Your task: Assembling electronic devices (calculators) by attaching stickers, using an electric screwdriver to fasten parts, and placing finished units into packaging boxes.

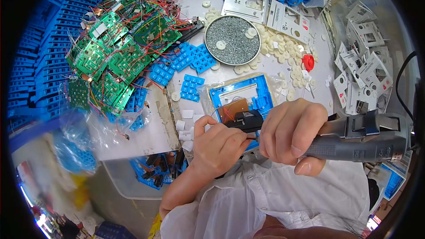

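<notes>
Blue rectangular plastic housing (pixel 264 99) lies on the white bench (pixel 146 141), a brown circuit board (pixel 231 107) and a black plastic block (pixel 249 121) over it. The left hand (pixel 218 147) curls beside the block, its exact grip hidden; the right hand (pixel 292 135) grasps a dark-grey handheld power tool (pixel 354 144).

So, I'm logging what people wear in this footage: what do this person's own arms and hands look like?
The left hand and right hand are bare, with no gloves or rings showing. The left forearm is bare too, below a loose, thin-looking white sleeve. The right sleeve can't be made out.
</notes>
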A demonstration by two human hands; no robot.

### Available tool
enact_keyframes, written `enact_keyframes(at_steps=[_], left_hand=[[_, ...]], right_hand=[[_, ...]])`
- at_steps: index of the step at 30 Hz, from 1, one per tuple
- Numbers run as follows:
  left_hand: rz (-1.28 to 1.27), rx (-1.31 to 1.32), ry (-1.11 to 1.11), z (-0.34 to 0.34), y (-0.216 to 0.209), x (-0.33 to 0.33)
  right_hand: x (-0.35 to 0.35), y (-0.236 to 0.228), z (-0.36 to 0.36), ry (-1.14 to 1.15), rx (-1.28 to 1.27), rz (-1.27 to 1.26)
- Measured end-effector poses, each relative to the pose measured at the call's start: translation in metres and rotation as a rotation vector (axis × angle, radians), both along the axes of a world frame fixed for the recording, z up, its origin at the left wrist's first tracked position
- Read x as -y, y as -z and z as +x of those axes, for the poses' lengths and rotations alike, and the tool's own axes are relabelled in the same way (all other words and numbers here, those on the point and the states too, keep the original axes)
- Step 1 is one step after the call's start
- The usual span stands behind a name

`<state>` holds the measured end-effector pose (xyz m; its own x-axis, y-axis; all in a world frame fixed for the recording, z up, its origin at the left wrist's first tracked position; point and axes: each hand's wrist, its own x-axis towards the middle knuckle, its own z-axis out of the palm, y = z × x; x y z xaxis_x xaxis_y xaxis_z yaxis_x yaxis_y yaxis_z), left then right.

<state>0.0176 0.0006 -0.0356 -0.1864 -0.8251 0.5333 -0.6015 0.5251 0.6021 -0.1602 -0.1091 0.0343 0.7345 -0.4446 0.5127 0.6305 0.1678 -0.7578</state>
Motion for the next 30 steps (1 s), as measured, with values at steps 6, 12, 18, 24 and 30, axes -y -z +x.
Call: enact_keyframes(at_steps=[6,12,18,24,30], left_hand=[[0.176,0.039,-0.181,0.008,0.004,-0.010],[0.173,0.189,-0.164,0.007,0.024,-0.018],[0.243,0.158,-0.127,0.010,0.021,-0.016],[0.252,0.143,-0.132,0.010,0.021,-0.015],[0.247,0.136,-0.134,0.010,0.023,-0.015]], right_hand=[[0.010,0.004,-0.008,0.088,-0.040,-0.118],[0.000,0.013,0.000,0.219,-0.028,0.019],[-0.001,0.021,0.010,0.246,-0.046,-0.038],[-0.002,0.033,0.015,0.265,-0.034,-0.076],[0.002,0.034,0.013,0.202,-0.104,-0.145]])
